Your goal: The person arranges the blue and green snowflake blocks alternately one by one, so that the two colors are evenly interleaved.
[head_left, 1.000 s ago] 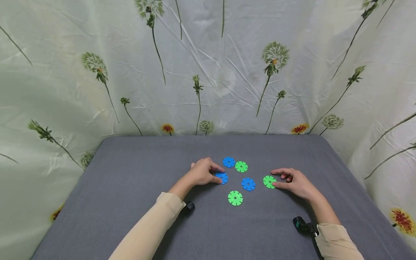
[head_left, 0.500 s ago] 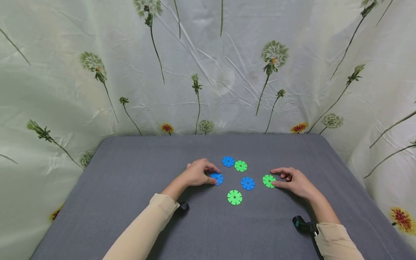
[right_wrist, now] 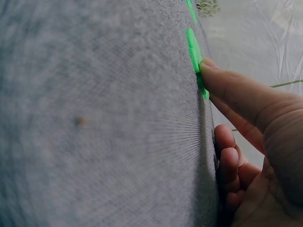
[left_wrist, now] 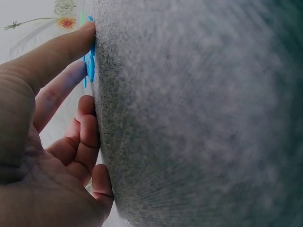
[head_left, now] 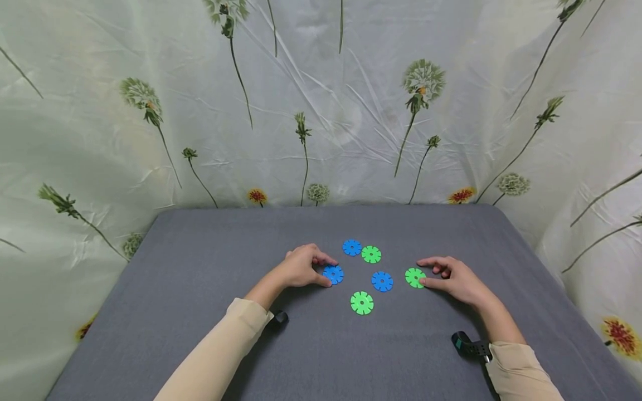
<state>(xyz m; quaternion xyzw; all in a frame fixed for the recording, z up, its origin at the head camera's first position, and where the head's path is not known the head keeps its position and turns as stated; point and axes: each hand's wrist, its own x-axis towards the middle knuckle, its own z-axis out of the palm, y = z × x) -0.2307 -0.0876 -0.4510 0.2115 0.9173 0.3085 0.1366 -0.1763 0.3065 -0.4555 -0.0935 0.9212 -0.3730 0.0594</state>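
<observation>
Positioning, seemingly; fingers (left_wrist: 57,95) loose.
Left hand (head_left: 298,268) straddles notched blue plastic disc (head_left: 335,275); right hand (head_left: 457,282) touches green counterpart (head_left: 413,279); lifting would need pinching.

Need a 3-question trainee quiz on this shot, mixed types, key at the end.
1. How many slotted discs show in the head view, and how many of each colour?
2. True or false: the right hand touches a blue disc.
3. Nearest the left hand is a disc coloured: A) yellow; B) green; C) blue.

Key
1. Six: three blue, three green.
2. False; it touches a green disc.
3. C, a blue disc.
</observation>
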